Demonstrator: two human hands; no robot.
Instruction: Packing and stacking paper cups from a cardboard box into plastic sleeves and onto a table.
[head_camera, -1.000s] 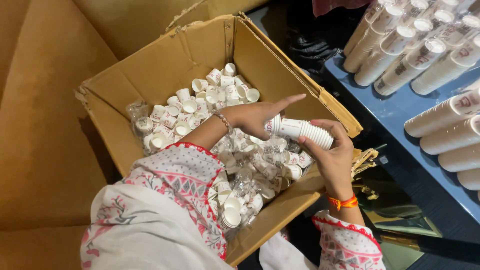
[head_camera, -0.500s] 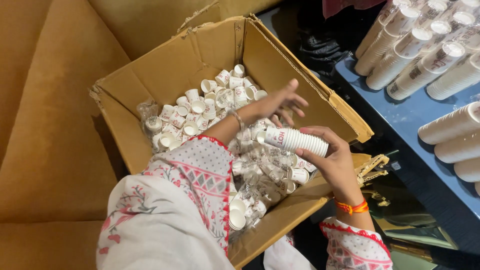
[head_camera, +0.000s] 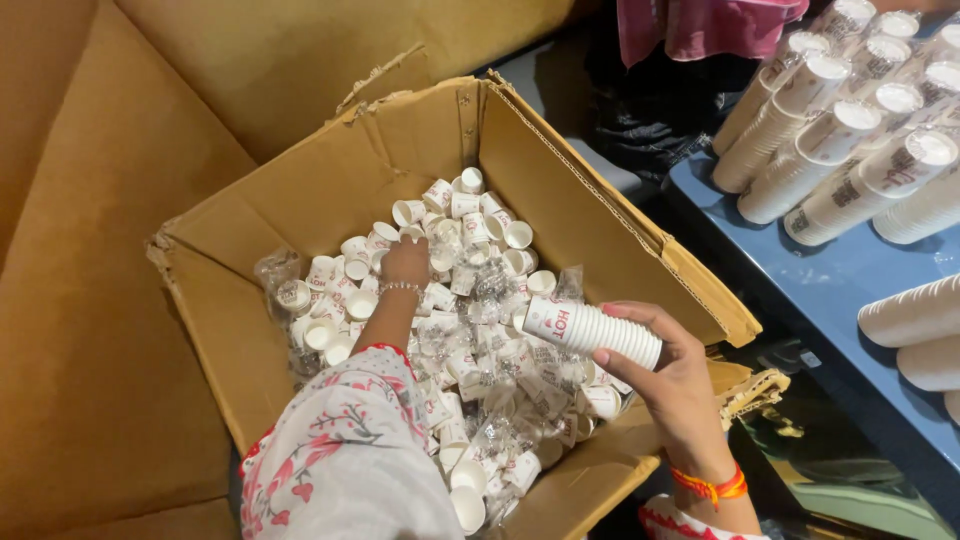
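Head view, near to far. Foreground: left sleeve (head_camera: 345, 455), white w/ red floral print, runs up from the bottom edge over the box (head_camera: 300, 215). Bottom right: right wrist w/ orange band (head_camera: 712, 485).

Right hand (head_camera: 672, 385) is over the box's right wall, fingers wrapped round a stack (head_camera: 592, 330) of nested white paper cups. The stack lies about horizontal, base end pointing left, above the loose cups. Grip: grasping the stack, thumb on the near side, fingers over the top.

Box: open brown cardboard carton, flaps torn, resting on a tan cushioned seat (head_camera: 90, 300). Inside: loose cups (head_camera: 470, 300), small, white, some w/ red print, mixed w/ crumpled clear plastic wrap (head_camera: 495, 285); they cover the floor of the box.

Left hand (head_camera: 405, 262) is farther in, near the box's middle-back, knuckles up, fingers down among the loose cups. A bead bracelet (head_camera: 400, 287) sits on the wrist. Whether the fingers are closed on a cup or just touching: cannot tell, tips are buried.

Right side, beyond the box: blue table (head_camera: 840, 290) w/ long cup stacks (head_camera: 840, 150) lying on their sides, in rows. Top edge: pink cloth (head_camera: 710, 25), well apart from both hands.
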